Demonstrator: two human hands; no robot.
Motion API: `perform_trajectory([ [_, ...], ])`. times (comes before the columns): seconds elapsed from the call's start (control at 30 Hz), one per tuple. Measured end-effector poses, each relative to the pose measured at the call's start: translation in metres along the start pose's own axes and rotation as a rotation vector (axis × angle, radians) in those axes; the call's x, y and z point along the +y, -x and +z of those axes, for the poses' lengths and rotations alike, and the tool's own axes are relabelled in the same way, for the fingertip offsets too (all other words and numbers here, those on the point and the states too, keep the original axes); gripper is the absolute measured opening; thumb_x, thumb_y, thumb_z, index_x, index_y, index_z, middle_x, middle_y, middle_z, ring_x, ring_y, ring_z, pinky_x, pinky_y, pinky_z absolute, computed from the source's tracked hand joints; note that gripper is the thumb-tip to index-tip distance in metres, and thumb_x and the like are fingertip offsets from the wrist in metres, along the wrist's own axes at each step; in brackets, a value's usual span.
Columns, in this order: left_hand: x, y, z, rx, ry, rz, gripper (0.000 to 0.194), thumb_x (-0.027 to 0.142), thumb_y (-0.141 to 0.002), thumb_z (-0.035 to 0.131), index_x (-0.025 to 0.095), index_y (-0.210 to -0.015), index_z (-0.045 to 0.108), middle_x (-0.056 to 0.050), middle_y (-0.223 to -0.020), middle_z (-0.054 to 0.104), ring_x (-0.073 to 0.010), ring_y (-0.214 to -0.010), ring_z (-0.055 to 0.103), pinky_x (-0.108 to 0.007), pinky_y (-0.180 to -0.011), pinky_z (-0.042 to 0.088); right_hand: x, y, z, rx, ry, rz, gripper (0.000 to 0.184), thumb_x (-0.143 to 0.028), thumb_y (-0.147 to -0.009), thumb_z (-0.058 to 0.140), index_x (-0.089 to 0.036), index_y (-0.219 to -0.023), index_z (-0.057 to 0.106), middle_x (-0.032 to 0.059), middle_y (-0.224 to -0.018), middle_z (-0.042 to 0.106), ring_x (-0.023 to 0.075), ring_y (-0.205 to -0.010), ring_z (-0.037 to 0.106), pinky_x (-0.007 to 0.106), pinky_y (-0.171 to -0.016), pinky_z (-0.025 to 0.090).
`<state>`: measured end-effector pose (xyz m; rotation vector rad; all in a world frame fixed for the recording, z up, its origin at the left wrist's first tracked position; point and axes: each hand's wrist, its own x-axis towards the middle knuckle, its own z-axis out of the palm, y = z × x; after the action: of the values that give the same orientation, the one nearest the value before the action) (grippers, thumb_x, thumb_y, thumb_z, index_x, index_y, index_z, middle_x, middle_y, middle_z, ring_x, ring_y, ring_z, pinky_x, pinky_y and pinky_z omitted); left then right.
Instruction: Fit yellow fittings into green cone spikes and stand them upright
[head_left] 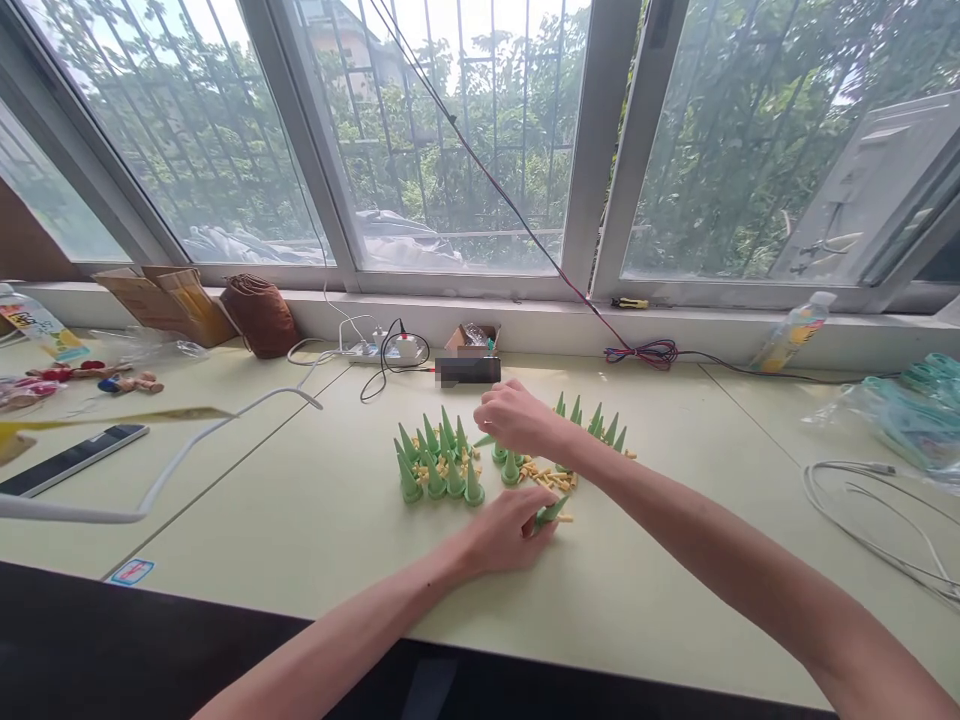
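Note:
Low over the front of the table, my left hand [517, 528] is closed around a green cone [551, 512], tilted with its tip up to the right. A pale yellow peg [567, 519] shows beside that cone. Farther back, my right hand [514, 415] is raised with its fingers curled together; whatever they grip is hidden. A slanted green tip [484, 440] pokes out just below it. Rows of upright green cones [435, 465] stand left of the hands. More green cones [598, 420] stand behind my right forearm. Small yellow pegs [546, 472] lie heaped between the hands.
Behind the cones are a black box [469, 370], a small open carton [480, 338] and a power strip [386, 350]. A phone [75, 460] and a white cable [202, 435] lie left. Bundled wires [645, 352], a bottle [795, 332] and a plastic bag [907, 415] are right.

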<state>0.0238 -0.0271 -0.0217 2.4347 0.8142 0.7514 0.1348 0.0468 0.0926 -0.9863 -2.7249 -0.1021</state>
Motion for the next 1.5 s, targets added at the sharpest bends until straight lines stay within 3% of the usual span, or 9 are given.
perform_trajectory([
  [0.13, 0.001, 0.000, 0.000, 0.001, 0.008, 0.017, 0.006, 0.018, -0.084, 0.051, 0.018, -0.090, 0.054, 0.005, -0.063, 0.042, -0.0094, -0.054, 0.038, -0.022, -0.055, 0.029, -0.003, -0.023, 0.002, -0.312, 0.136, -0.080, 0.023, 0.009, -0.073, 0.055, -0.012, -0.070, 0.065, 0.0047, -0.070, 0.064, 0.0134, -0.067, 0.055, 0.029, -0.073, 0.030],
  [0.3, 0.000, 0.001, 0.003, 0.001, 0.002, 0.051, 0.010, 0.015, -0.082, 0.053, 0.017, -0.092, 0.055, 0.005, -0.064, 0.044, -0.0098, -0.055, 0.038, -0.023, -0.056, 0.030, -0.012, -0.036, 0.004, -0.519, 0.156, -0.059, 0.027, 0.005, -0.078, 0.052, -0.013, -0.086, 0.069, 0.0085, -0.086, 0.069, 0.0159, -0.075, 0.060, 0.028, -0.067, 0.033],
  [0.53, 0.003, -0.001, 0.002, -0.021, 0.012, 0.034, 0.007, 0.015, -0.083, 0.052, 0.018, -0.089, 0.055, 0.005, -0.063, 0.043, -0.0089, -0.052, 0.036, -0.023, -0.054, 0.029, -0.016, -0.048, 0.008, -0.702, 0.145, -0.020, 0.030, 0.002, -0.080, 0.052, -0.011, -0.100, 0.071, 0.0108, -0.096, 0.070, 0.0146, -0.070, 0.061, 0.023, -0.053, 0.039],
  [0.73, 0.004, -0.001, 0.004, -0.017, 0.002, 0.026, 0.009, 0.014, -0.082, 0.052, 0.018, -0.090, 0.055, 0.006, -0.063, 0.043, -0.0087, -0.051, 0.037, -0.023, -0.054, 0.030, -0.014, -0.053, 0.015, -0.750, 0.147, -0.006, 0.036, 0.002, -0.080, 0.053, -0.010, -0.110, 0.070, 0.0129, -0.106, 0.069, 0.0167, -0.080, 0.063, 0.022, -0.056, 0.046],
  [0.93, 0.005, -0.002, 0.003, -0.014, 0.003, 0.038, 0.010, 0.013, -0.080, 0.053, 0.018, -0.088, 0.055, 0.006, -0.062, 0.044, -0.0090, -0.051, 0.039, -0.023, -0.054, 0.030, -0.011, -0.057, 0.028, -0.758, 0.164, 0.023, 0.027, -0.005, -0.083, 0.055, -0.010, -0.104, 0.071, 0.0124, -0.096, 0.070, 0.0199, -0.083, 0.064, 0.024, -0.057, 0.049],
  [1.5, 0.006, -0.003, 0.003, -0.014, -0.014, 0.032, 0.006, 0.014, -0.080, 0.052, 0.018, -0.084, 0.054, 0.004, -0.062, 0.044, -0.0104, -0.052, 0.038, -0.024, -0.053, 0.028, -0.007, -0.055, 0.033, -0.712, 0.152, 0.035, 0.023, 0.000, -0.078, 0.055, -0.007, -0.093, 0.071, 0.0106, -0.085, 0.068, 0.0138, -0.062, 0.057, 0.023, -0.049, 0.040],
])
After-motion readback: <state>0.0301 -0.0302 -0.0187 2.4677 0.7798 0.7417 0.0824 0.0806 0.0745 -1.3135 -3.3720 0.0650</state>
